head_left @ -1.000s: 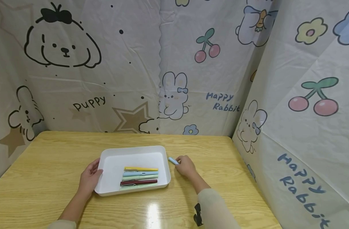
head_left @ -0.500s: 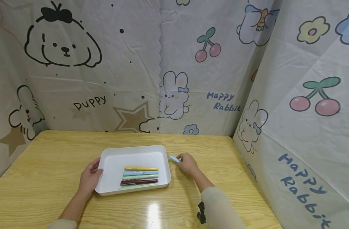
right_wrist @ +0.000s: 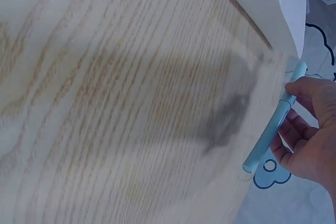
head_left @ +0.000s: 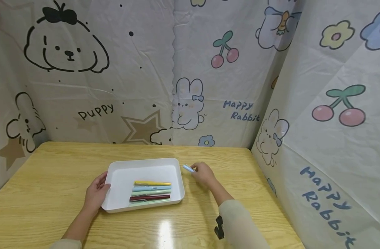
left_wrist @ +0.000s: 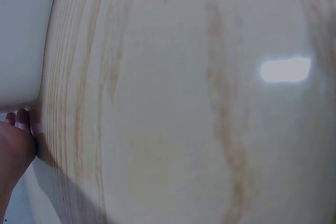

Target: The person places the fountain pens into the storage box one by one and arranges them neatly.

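Note:
In the head view, a white rectangular tray (head_left: 140,167) lies on the table. My left hand (head_left: 96,195) holds its left side, thumb over the rim and fingers along the outer wall. The left wrist view shows only part of that hand (left_wrist: 14,148) beside the tray's corner (left_wrist: 21,40). Just beyond the tray's right side, my right hand (head_left: 204,174) pinches a light blue pen (right_wrist: 266,136) between thumb and fingers. The right wrist view has this pen slanted, above the table's edge. Inside the tray, a yellow pen (head_left: 152,183), a dark red pen (head_left: 150,198) and several pale blue and green pens lie side by side.
The wood-grain table (head_left: 53,180) extends around the tray on all sides, with a bright reflection near the front. A printed cloth (head_left: 140,69) hangs behind the table, and similar cloth (head_left: 327,145) stands along the right side.
My right hand has moved slightly farther from me with the light blue pen still pinched. My left hand stays at the tray, and the tray keeps its place.

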A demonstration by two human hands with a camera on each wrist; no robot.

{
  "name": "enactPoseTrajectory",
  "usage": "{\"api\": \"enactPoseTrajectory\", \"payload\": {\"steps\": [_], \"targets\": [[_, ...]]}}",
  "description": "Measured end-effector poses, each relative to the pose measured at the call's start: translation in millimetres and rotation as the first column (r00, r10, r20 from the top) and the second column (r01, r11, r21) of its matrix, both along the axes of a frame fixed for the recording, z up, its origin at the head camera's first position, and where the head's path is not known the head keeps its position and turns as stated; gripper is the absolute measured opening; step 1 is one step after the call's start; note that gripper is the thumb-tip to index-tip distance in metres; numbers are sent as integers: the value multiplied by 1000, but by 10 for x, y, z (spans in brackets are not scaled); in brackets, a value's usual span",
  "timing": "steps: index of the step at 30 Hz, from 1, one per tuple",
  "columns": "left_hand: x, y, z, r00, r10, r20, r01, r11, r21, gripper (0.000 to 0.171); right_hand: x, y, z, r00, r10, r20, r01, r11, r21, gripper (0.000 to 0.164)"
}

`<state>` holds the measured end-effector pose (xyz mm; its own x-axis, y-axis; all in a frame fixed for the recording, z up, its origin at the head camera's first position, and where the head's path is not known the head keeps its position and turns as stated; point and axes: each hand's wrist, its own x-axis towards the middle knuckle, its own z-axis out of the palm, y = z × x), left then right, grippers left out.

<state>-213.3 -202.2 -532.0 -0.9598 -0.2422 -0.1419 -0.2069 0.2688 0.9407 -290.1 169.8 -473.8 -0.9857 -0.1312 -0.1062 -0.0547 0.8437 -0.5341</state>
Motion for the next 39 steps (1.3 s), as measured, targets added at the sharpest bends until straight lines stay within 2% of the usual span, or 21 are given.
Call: {"api": "enactPoseTrajectory", "payload": {"steps": [8, 15, 23, 39], "targets": [[6, -16, -47, 1000, 3, -8, -3, 1000, 3, 54, -21, -39, 37, 999, 39, 2, -39, 999, -12, 28], [13, -21, -39, 1000, 7, -9, -7, 1000, 5, 54, -43, -99, 85, 997, 68, -29, -68, 998, 18, 29], [-15, -19, -49, 1000, 12, -22, -11, 1000, 28, 54, -46, -151, 159, 995, 95, -27, -95, 995, 21, 29], [-5, -15, 0, 1000, 1, -16, 0, 999, 41, 54, -91, -268, 186, 988, 152, -20, -151, 987, 50, 26]]}}
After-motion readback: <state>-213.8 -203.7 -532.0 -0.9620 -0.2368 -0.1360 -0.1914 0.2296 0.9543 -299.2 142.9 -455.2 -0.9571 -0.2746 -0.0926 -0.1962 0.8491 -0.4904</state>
